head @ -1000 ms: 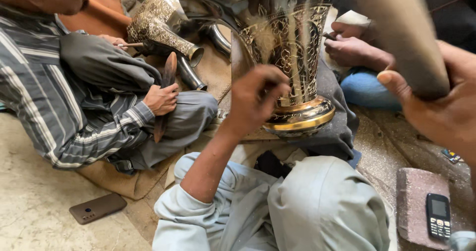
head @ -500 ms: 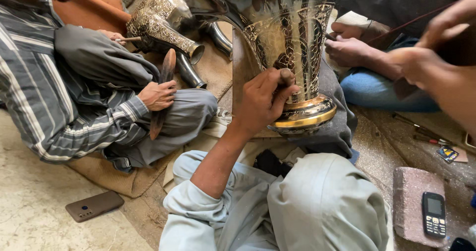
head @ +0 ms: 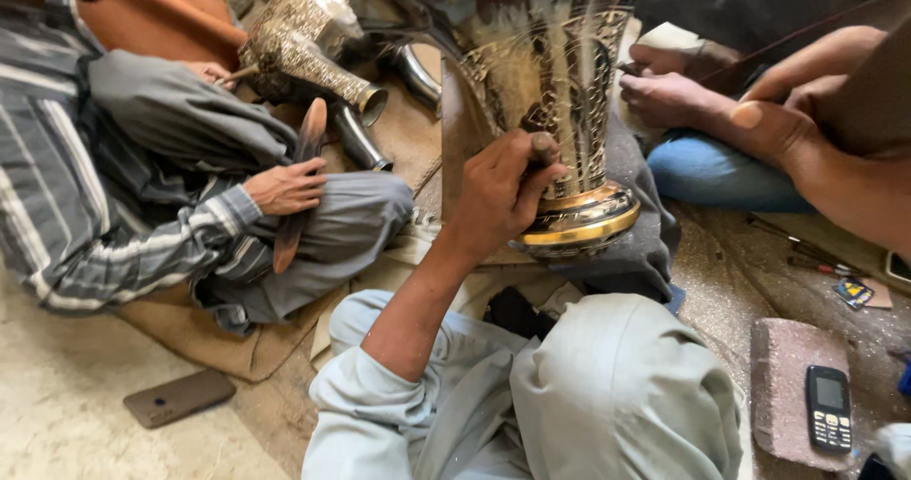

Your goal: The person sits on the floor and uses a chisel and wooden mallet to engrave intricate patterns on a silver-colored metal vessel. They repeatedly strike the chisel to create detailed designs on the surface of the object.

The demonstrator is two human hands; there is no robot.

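We look down from a head camera at our own lap, in pale grey-green trousers, seated on the ground. Our left hand (head: 498,191) is closed around a short tool handle (head: 543,145), its tip pressed to an engraved brass vase (head: 560,129) that stands upright on a dark cloth (head: 636,243) over our knee, its polished gold foot just below the fist. Our right hand (head: 807,129) enters at the upper right edge, blurred and close to the lens; we cannot tell whether its fingers are together or apart, though it seems to grip something dark. To the left sits a person in a striped shirt (head: 85,205), one hand resting on a wooden mallet (head: 299,181) beside a second engraved vessel (head: 308,48) lying on its side. A keypad phone (head: 828,409) lies on a reddish brick (head: 783,376) at lower right, and a brown smartphone (head: 178,397) lies on the floor at lower left.
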